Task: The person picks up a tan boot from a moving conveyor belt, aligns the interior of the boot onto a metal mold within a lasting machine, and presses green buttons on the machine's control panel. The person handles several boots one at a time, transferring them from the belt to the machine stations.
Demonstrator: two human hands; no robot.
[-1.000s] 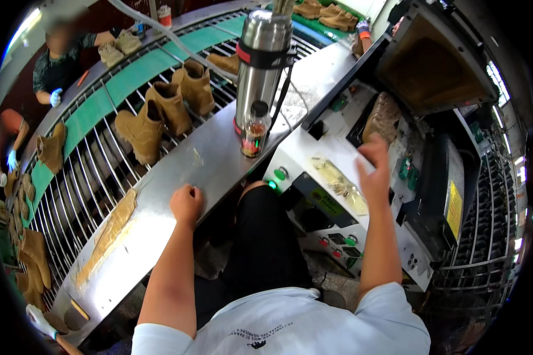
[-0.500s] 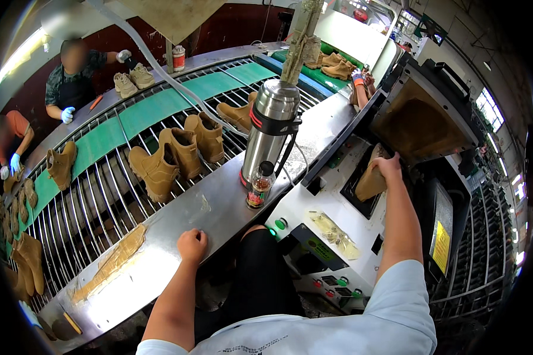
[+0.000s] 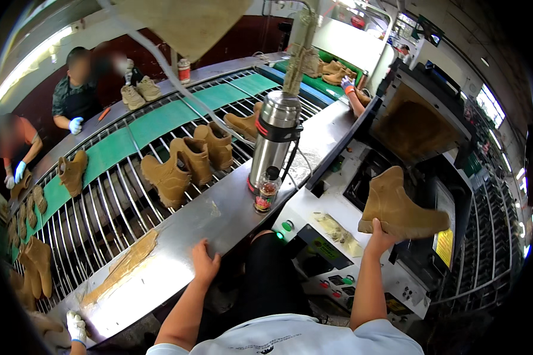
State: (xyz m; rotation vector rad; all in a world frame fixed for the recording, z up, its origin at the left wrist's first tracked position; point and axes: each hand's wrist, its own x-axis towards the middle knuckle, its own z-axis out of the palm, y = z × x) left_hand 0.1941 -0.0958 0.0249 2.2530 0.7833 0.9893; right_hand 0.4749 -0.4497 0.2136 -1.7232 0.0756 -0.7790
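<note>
A tan ankle boot is in my right hand, gripped at the sole beneath its middle. Its shaft points up and it is held above the front of a white machine with a raised dark lid. My left hand holds nothing; thumb and fingers are apart, near the front edge of the metal table. Beyond that hand, several tan boots stand on the roller conveyor. A steel thermos and a small clear bottle stand on the table's edge ahead.
The machine's lid is tilted up behind the boot. Co-workers stand across the conveyor on the left. A gloved hand shows at lower left, another at the far right end. A hose hangs over the rollers.
My right hand has lifted the boot out of the machine's opening and brought it nearer me, turned sideways. My left hand has gone from closed to loosely spread. A gloved hand has appeared more fully at lower left.
</note>
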